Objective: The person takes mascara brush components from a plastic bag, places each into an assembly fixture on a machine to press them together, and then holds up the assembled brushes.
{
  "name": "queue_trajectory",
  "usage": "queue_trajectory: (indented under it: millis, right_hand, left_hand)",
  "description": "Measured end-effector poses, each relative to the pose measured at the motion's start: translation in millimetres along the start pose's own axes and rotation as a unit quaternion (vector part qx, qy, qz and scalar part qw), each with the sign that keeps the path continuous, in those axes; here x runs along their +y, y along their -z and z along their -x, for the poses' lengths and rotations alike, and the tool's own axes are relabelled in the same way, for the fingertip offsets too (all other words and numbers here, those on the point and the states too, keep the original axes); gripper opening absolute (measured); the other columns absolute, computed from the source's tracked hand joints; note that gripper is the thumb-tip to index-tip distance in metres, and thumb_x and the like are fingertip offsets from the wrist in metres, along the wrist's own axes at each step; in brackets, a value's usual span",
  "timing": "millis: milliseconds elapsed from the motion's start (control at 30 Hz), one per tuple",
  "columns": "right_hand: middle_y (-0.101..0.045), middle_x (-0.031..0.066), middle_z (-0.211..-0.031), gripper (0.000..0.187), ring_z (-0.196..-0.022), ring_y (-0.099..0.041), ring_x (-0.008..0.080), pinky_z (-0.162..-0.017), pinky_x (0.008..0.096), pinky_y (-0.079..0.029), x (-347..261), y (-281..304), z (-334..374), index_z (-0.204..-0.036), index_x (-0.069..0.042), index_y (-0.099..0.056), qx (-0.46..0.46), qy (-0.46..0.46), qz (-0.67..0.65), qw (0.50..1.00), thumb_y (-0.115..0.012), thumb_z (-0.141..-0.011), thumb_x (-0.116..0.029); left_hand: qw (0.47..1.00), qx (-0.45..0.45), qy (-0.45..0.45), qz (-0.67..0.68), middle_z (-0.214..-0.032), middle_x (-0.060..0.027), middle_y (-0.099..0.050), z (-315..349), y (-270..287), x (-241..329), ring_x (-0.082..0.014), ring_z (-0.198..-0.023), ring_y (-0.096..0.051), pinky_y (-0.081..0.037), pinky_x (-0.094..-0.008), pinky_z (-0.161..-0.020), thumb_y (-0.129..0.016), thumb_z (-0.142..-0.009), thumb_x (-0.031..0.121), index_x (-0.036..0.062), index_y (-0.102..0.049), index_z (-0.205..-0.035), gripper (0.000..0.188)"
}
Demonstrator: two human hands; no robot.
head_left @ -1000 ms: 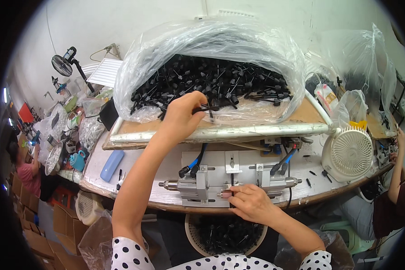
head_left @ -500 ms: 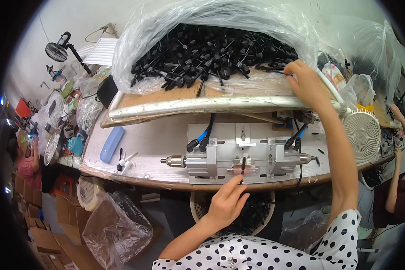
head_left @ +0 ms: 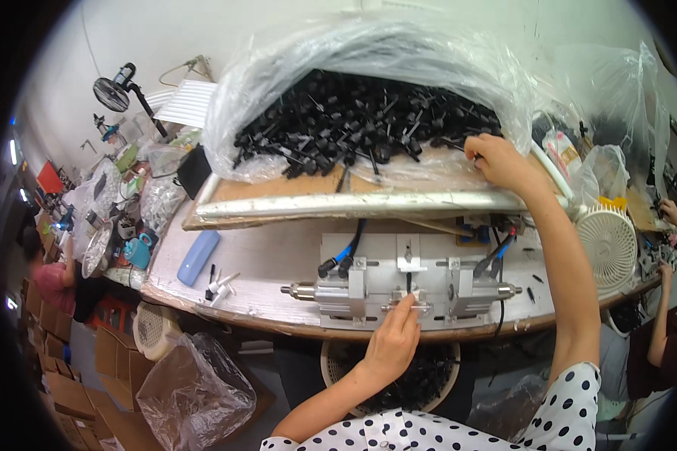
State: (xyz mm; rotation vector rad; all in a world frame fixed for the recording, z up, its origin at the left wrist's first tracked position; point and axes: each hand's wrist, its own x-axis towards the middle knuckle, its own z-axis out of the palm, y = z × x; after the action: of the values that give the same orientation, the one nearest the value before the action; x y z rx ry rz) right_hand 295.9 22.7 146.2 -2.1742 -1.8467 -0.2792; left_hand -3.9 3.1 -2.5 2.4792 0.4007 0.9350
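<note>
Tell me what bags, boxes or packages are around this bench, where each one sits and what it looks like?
Big clear plastic bag: back of bench, billowing, full of small black parts; right hand at its edge.
Crumpled clear bag: on the floor, lower left.
Brown cardboard boxes: stacked on the floor, far left.
Small clear bags: right, behind the white fan.
</note>
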Motion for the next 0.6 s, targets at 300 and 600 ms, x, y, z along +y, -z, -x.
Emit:
queue_trajectory:
  millis: [300,600]
  right_hand:
    - [-0.060,0.0054,-0.076,0.029,-0.074,-0.059,0.0225,-0.063,0.0291,-0.047,-97,-5,117,-0.082,-0.005,-0.063,0.214,0.192,-0.224,0.931,-0.076,-0.063,-0.022]
    - [-0.056,0.0062,-0.076,0.023,-0.092,-0.056,0.0227,-0.075,0.0334,-0.046,-147,-89,148,-0.077,-0.003,-0.057,0.174,0.244,-0.103,0.949,-0.069,-0.066,-0.019]
  left_hand:
    - [0.993,-0.037,-0.072,0.090,-0.099,-0.0147,-0.057,-5,55,5,-0.0280,-0.085,-0.060,-0.050,-0.0343,-0.074,-0.074,-0.067,0.014,0.0000,-0.060,-0.085,0.027]
    - [0.993,0.091,0.028,-0.074,-0.078,-0.0122,-0.063,-196,119,-90,-0.0176,-0.065,-0.058,-0.046,-0.0292,-0.061,-0.063,-0.075,0.014,-0.0010,-0.062,-0.089,0.021]
